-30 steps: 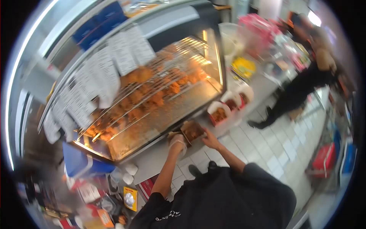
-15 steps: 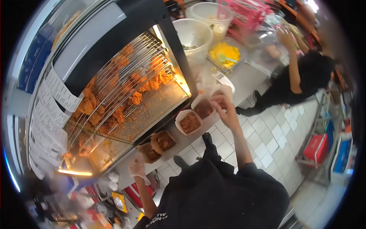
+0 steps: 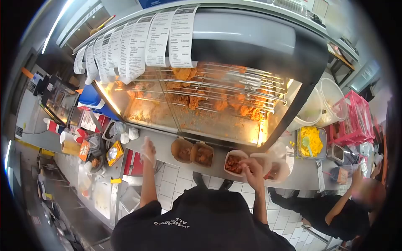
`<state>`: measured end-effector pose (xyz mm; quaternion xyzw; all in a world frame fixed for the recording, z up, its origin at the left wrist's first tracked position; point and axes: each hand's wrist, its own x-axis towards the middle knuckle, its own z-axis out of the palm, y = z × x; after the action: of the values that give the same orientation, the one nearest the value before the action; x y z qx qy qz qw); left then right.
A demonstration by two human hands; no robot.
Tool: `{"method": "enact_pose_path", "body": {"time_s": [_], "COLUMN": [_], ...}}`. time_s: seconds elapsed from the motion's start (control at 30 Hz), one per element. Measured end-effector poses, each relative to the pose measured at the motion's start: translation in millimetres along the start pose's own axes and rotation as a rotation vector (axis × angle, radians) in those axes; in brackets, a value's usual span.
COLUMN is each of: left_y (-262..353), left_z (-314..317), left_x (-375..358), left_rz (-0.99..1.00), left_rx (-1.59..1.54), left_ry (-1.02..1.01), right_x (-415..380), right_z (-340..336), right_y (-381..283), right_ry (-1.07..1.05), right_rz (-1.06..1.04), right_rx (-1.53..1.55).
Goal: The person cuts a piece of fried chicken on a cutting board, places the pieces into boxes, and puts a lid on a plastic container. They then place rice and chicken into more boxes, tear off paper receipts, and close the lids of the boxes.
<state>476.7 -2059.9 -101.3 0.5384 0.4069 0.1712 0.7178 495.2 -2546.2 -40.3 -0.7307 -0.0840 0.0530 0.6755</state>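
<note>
Two brown boxes, near one (image 3: pixel 180 143) and next one (image 3: pixel 202 145), plus white box (image 3: pixel 233 172): food already in all three, tops open, not closed up. Also food in end box (image 3: pixel 284 172). Can't confirm contents of fourth box (image 3: pixel 261 157), partly behind right hand (image 3: pixel 252 168). Looks well along on filling, with none shut.

All in a loose row on counter (image 3: pixel 163 146), in front of case (image 3: pixel 268 46). Brown pair touching side by side, set apart from white box; pale ones bunched toward the right.

Look: square-ish, open-topped, upright. Brown chunks in brown pair, redder, glossier pieces in white box. Finer detail too small to read.

Right hand: bare, fingers bunched at white box's right edge; can't tell if gripping anything. Left hand (image 3: pixel 148 151): clear glove, left of brown pair, near counter edge; can't tell if open or closed, too blurred.
</note>
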Motion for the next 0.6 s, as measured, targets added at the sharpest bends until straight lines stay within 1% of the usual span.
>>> {"method": "enact_pose_path", "body": {"time_s": [0.03,0.1,0.13,0.17,0.2,0.23,0.27,0.3,0.33,0.37,0.4,0.43,0.47,0.5,0.57,0.6], "left_y": [-22.1,-58.1,-64.8,-74.7,-88.2,-106.4,-122.7,-124.1,-117.9,-129.7,-149.1,-160.3,-171.2,-175.2,-183.0,-176.3], "left_z": [-4.0,-0.9,3.3,4.4,3.9,8.3,17.7,28.4,26.4,27.4,30.6,35.7,37.4,42.9,51.9,61.4], "left_x": [18.8,50.9,61.3,67.5,66.2,60.8,55.3,49.7,46.2,47.9,55.5,57.0,56.2,52.1,37.8,23.5], "left_rz": [-0.010,-0.051,-0.061,-0.158,-0.264,-0.289,-0.140,0.018,-0.139,-0.154,-0.200,-0.242,-0.250,-0.236,-0.221,-0.148], "left_rx": [0.008,0.058,0.068,0.038,0.003,0.008,0.052,0.091,-0.004,-0.009,-0.034,-0.058,-0.063,-0.058,-0.053,-0.049], "left_ry": [0.003,-0.300,-0.310,-0.473,-0.631,-0.638,-0.660,-0.677,-0.821,-0.817,-0.750,-0.682,-0.677,-0.679,-0.675,-0.664], "right_x": [-9.3,-25.6,-35.6,-45.1,-57.2,-66.0,-74.5,-82.7,-93.6,-102.4,-103.2,-103.3,-106.0,-102.4,-91.6,-90.3], "right_z": [4.8,15.5,18.9,21.9,23.4,22.4,19.3,16.5,14.6,14.0,16.1,19.6,21.4,24.9,31.4,33.5], "right_y": [0.0,2.3,7.1,10.2,12.6,15.6,24.5,42.9,63.6,77.9,85.7,91.4,96.0,95.1,93.2,105.1], "right_ry": [0.001,-0.175,-0.184,-0.169,-0.121,-0.074,-0.053,-0.047,-0.010,0.023,0.019,0.064,0.108,0.105,0.042,0.020], "right_rz": [0.014,0.119,0.193,0.216,0.304,0.386,0.450,0.454,0.488,0.528,0.535,0.560,0.585,0.589,0.658,0.584], "right_rx": [0.000,-0.160,-0.115,-0.114,-0.118,-0.126,-0.157,-0.164,-0.217,-0.271,-0.279,-0.223,-0.167,-0.171,-0.060,-0.099]}}
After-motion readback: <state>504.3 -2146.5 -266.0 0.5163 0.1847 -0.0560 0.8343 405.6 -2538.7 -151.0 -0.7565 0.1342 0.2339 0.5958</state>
